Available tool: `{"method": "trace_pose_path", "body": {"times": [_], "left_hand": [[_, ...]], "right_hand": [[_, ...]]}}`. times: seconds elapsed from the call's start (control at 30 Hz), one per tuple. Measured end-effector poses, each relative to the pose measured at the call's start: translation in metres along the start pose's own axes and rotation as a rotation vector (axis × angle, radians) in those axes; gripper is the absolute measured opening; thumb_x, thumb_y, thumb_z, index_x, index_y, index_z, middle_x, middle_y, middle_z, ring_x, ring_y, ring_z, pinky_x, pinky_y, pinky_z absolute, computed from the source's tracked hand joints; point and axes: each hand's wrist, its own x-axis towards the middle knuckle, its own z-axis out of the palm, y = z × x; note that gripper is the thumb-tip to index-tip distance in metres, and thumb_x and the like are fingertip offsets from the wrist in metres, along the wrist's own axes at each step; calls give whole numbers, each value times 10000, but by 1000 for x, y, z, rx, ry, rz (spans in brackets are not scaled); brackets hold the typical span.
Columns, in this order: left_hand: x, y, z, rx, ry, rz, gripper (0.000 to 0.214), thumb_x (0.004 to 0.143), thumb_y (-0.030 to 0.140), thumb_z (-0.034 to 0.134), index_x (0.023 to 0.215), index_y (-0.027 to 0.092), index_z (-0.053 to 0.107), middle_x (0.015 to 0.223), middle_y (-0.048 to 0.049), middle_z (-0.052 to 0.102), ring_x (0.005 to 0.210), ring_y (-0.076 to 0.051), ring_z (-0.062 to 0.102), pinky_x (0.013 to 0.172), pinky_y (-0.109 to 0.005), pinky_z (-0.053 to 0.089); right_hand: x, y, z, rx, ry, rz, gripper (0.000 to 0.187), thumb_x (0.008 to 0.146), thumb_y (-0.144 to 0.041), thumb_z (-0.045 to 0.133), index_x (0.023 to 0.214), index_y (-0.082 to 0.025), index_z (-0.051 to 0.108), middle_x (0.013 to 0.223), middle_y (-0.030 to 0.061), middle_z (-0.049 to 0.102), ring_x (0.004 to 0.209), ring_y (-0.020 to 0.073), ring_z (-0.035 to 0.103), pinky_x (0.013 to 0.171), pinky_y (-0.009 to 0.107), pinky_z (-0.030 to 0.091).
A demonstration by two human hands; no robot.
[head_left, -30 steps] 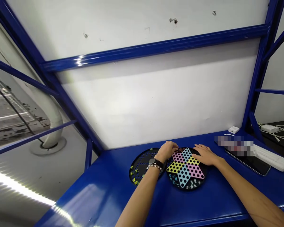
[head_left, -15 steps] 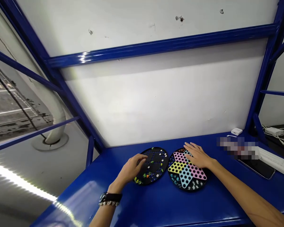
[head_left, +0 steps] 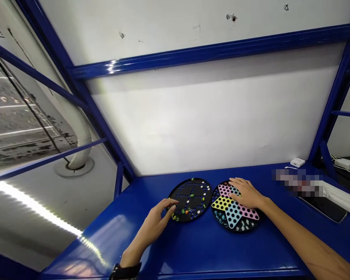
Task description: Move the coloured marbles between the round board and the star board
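1. A left hand [head_left: 157,221] is reaching in over the near-left edge of a round black board [head_left: 196,203], its fingers loosely curling and its thumb standing apart from the forefinger; nothing is showing in that gap. The angle is probably giving the fingertips access to the small pieces.

2. The black board is lying flat on the blue desk [head_left: 192,249], its holes carrying scattered pieces: yellow-green marbles [head_left: 175,218], white pieces [head_left: 198,212] and one orange piece [head_left: 187,212].

3. Just beside it, a star-patterned board [head_left: 233,216] is resting flat, its rim compartments holding teal pieces [head_left: 221,216] at the near left and clear ones [head_left: 247,224] at the near edge; the hand is partly hiding the far side.

4. A right hand [head_left: 245,193] is lying open across that board's far-right part, palm down, seemingly steadying it.

5. Farther right, a dark phone [head_left: 323,208] is lying beside a white power strip [head_left: 344,197].
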Motion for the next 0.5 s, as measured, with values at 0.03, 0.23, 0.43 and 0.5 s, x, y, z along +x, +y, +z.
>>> {"method": "trace_pose_path", "body": {"times": [0.03,0.23,0.43,0.5], "left_hand": [[-2,-2,0,17,2,-13,399,942,497,386,1116,262,658,1139,-30,687,1053,-205,634,945,-328,504],[-9,-11,6,142,-86,-18,378,891,409,444,1189,269,630,1238,-27,657,1184,-232,591,1044,-376,458],[-8,-10,6,110,-140,-40,381,903,394,391,1155,279,652,1201,-15,683,1132,-229,623,997,-361,489],[-7,-11,5,91,-136,-47,392,924,398,354,1139,284,661,1176,-12,695,1109,-221,633,975,-344,498]], "right_hand": [[0,3,-1,7,16,11,700,920,-621,286,1504,-238,328,1597,19,226,1468,275,148,1178,459,122],[-3,35,-4,13,59,131,698,911,-629,298,1476,-225,370,1579,49,273,1459,274,183,1167,472,166],[-4,43,1,-5,-2,176,739,911,-630,279,1509,-197,302,1576,70,277,1462,272,174,1170,465,161],[-5,40,2,-10,-13,184,750,911,-631,272,1516,-189,282,1582,74,263,1465,275,163,1171,466,151]]}}
